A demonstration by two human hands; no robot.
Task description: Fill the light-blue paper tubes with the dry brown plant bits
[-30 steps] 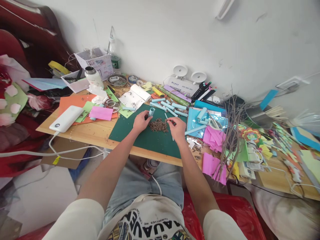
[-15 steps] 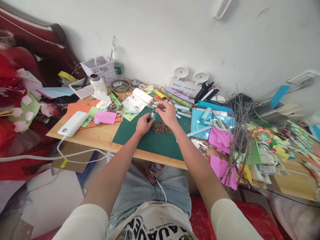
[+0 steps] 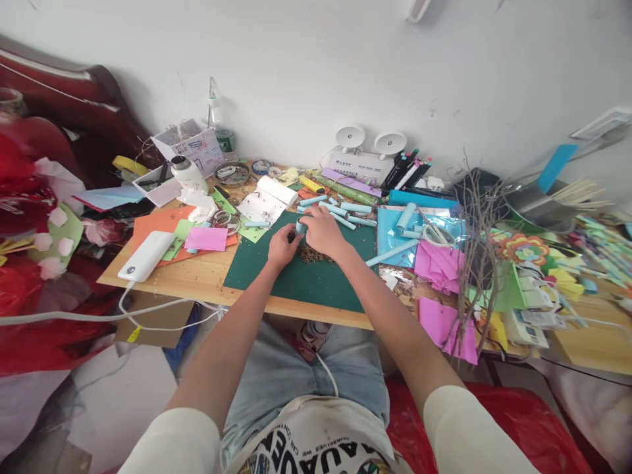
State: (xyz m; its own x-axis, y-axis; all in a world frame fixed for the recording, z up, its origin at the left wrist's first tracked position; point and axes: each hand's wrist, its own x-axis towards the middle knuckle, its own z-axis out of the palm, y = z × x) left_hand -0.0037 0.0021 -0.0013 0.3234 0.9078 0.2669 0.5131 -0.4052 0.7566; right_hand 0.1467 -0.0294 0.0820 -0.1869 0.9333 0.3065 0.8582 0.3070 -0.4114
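Observation:
My left hand [image 3: 284,245] and my right hand [image 3: 322,230] are closed together over a short light blue paper tube [image 3: 299,227], above a dark green cutting mat [image 3: 301,280]. The tube stands roughly upright between the fingers of both hands. A small heap of brown dried bits [image 3: 312,254] lies on the mat just below my right hand, partly hidden by it. Several more light blue paper rolls [image 3: 340,212] lie at the far edge of the mat.
A wooden table [image 3: 197,276] is crowded with coloured paper, a white power bank [image 3: 145,255], pink sheets [image 3: 437,263], scissors [image 3: 432,234], dry twigs [image 3: 476,250], marker pens [image 3: 407,172], a white bottle [image 3: 185,171] and a white box [image 3: 190,141]. Cables hang off the left edge.
My right hand left the brown heap, rose to the tube my left hand held, and has now come down beside it, so both hands enclose the tube low over the mat.

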